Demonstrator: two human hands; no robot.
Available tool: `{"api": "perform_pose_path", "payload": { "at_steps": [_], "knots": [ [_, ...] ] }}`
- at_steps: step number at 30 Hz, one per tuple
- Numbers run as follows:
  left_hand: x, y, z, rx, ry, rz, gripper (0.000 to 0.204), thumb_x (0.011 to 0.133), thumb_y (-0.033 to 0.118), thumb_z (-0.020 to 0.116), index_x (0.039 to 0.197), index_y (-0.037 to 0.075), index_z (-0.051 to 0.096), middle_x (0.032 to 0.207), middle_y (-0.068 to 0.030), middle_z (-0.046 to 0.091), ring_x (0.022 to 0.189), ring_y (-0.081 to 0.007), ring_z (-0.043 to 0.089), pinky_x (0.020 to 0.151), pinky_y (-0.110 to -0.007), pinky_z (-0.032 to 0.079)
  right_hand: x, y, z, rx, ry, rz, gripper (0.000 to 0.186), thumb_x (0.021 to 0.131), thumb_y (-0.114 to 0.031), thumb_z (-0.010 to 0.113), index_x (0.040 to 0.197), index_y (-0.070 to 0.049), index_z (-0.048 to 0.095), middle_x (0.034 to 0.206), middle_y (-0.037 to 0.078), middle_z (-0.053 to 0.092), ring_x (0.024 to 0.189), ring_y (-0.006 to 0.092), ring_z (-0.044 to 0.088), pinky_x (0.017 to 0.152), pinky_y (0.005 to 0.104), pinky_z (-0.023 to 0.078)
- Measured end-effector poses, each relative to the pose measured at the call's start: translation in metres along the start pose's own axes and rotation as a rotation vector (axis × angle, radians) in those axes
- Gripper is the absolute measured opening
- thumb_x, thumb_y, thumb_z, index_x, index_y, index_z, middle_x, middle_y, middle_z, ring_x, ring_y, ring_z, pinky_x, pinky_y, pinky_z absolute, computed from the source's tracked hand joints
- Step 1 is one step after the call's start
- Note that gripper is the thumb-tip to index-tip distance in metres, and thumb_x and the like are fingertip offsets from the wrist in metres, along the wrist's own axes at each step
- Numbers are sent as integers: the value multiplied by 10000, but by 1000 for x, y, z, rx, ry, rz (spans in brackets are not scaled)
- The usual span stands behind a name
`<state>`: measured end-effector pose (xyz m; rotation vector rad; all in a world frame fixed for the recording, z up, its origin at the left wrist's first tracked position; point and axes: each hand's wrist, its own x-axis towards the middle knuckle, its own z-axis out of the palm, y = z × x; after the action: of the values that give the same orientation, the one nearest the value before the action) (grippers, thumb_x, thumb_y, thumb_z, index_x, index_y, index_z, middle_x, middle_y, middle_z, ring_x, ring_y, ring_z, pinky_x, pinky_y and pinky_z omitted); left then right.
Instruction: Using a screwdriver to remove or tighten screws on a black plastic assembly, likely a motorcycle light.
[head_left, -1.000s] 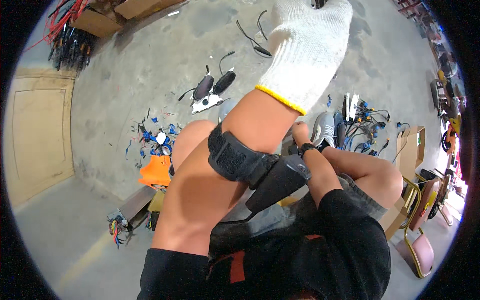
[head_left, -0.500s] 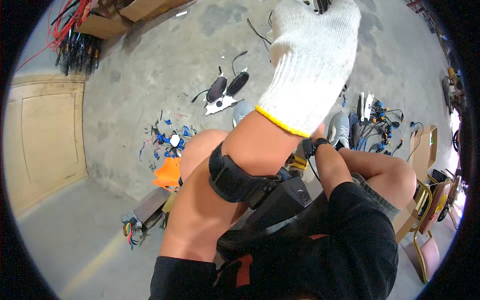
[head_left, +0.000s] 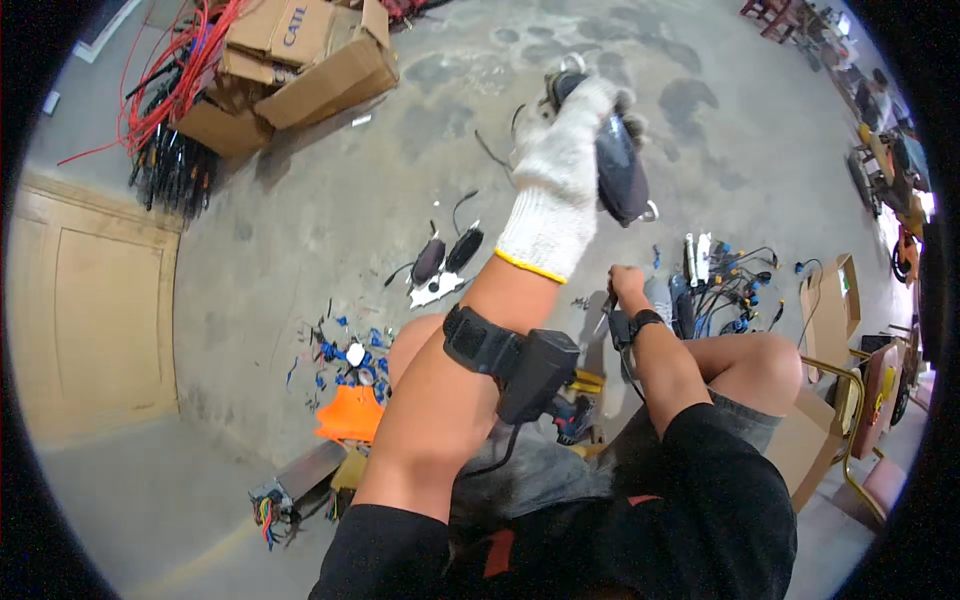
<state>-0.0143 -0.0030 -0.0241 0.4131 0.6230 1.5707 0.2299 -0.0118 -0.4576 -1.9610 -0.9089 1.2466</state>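
Note:
My left hand, in a white knitted glove with a yellow hem, is raised over the floor. Its fingers are wrapped round a long dark oval part, glossy on one side, with pale metal loops at its ends. The part hangs at a tilt, and the glove hides some of it. My bare right hand is closed by my right knee. From its fist a thin tool points down and left; its kind is not clear. Two similar dark oval parts lie on the floor with a white bracket.
Blue connectors and scraps lie left of my legs, near an orange piece. A power drill is between my legs. Bundled cables lie at right by cardboard. Boxes and red wires stand far left.
My left forearm has swung lower and left in view, bringing the dark oval part into full sight. My right hand, mostly hidden before, now shows. The view has shifted, revealing more of the boxes.

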Motion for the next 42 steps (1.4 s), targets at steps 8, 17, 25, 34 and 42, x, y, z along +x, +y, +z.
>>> {"api": "perform_pose_path", "payload": {
  "at_steps": [8, 17, 25, 34, 42],
  "knots": [
    [-7, 0, -3, -72, -199, -138, 251, 944, 236, 651, 1150, 111, 582, 973, -74, 663, 826, -220, 678, 769, -420, 595, -77, -340, -89, 341, -190, -521, 181, 850, -133, 625, 882, 42, 658, 710, 72, 629, 557, 152, 567, 525, 299, 465],
    [-22, 5, 12, 173, -265, -244, 395, 883, 202, 724, 1205, 53, 552, 1005, -105, 662, 847, -228, 679, 775, -387, 579, -246, -400, -129, 461, -158, -842, 217, 893, -124, 675, 1031, 43, 656, 798, 55, 663, 599, 92, 575, 553, 241, 463],
    [-32, 6, 28, 408, -314, -281, 628, 789, 91, 786, 1345, 64, 496, 1050, -67, 680, 880, -174, 673, 825, -314, 538, -251, -389, -127, 265, -301, -794, 194, 893, -130, 695, 1042, -5, 689, 781, -3, 653, 658, 53, 566, 580, 222, 461],
    [-21, -8, 41, 681, -354, -88, 608, 758, 19, 716, 1334, 46, 523, 1055, -38, 662, 934, -116, 632, 831, -275, 519, -239, -390, -115, 241, -246, -1060, 140, 824, -49, 729, 962, -30, 715, 943, 52, 687, 835, 113, 621, 747, 260, 494],
    [-13, -15, 47, 774, -364, -26, 543, 785, 36, 705, 1304, 50, 547, 1015, -23, 663, 856, -76, 601, 734, -238, 506, -226, -392, -111, 267, -249, -1069, 131, 811, -40, 739, 942, -39, 726, 913, 36, 674, 837, 117, 618, 750, 262, 490]
  ]
}}
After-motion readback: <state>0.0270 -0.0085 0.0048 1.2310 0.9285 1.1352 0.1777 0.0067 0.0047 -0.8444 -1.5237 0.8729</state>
